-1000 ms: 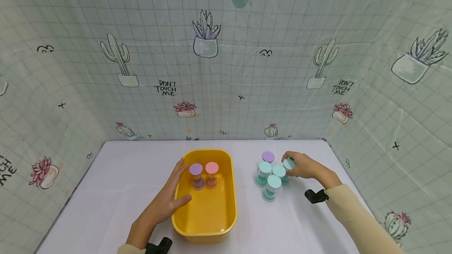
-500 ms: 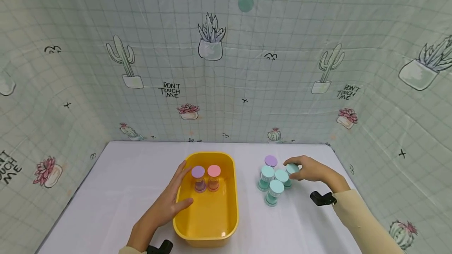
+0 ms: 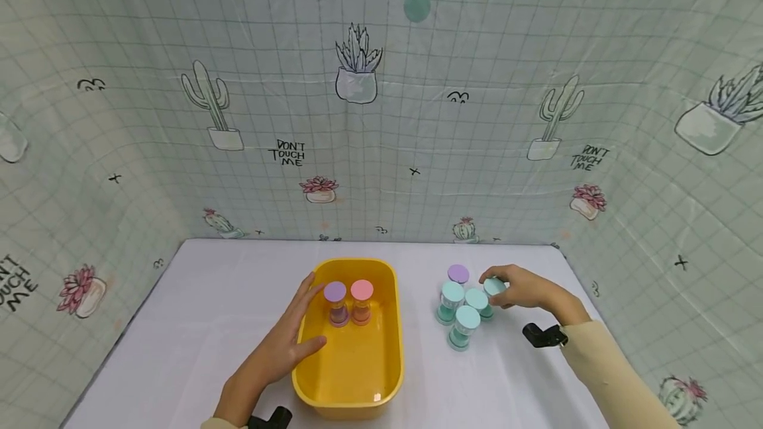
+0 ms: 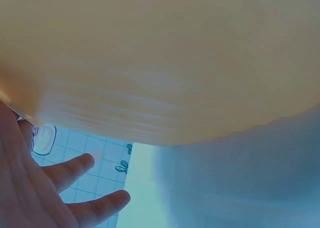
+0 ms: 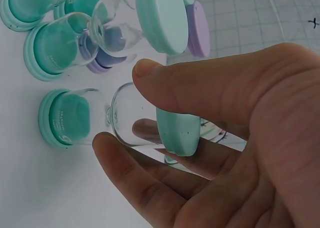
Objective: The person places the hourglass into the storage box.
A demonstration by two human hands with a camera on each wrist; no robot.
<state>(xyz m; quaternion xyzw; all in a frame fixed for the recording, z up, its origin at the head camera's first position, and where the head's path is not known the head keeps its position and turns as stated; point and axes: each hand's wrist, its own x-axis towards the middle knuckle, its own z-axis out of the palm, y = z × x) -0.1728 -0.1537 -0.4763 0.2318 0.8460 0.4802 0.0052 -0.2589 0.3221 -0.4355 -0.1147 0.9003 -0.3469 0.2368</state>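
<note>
My left hand (image 3: 280, 343) rests on the left rim of a yellow plastic bin (image 3: 352, 396), thumb and fingers spread and mostly straight. In the left wrist view two fingers stick out past the bin's outer wall (image 4: 165, 78). Inside the bin stand a purple hourglass (image 3: 336, 292) and a pink hourglass (image 3: 361, 290). My right hand (image 3: 527, 288) holds a teal hourglass (image 3: 493, 286) near its top, thumb on one side and fingers on the other. Its teal base (image 5: 70, 119) shows in the right wrist view, close over the white table.
Beside the held one stand three more teal hourglasses, one in front (image 3: 467, 318), one at left (image 3: 452, 293) and one between (image 3: 476, 299). Behind them is a purple hourglass (image 3: 458, 274). A patterned cloth wall (image 3: 411, 204) borders the white table (image 3: 238, 283).
My right hand has shifted slightly to the right around the teal hourglass, whose lid is now more covered by the fingers. The left hand stays on the bin. The head view has shifted a little.
</note>
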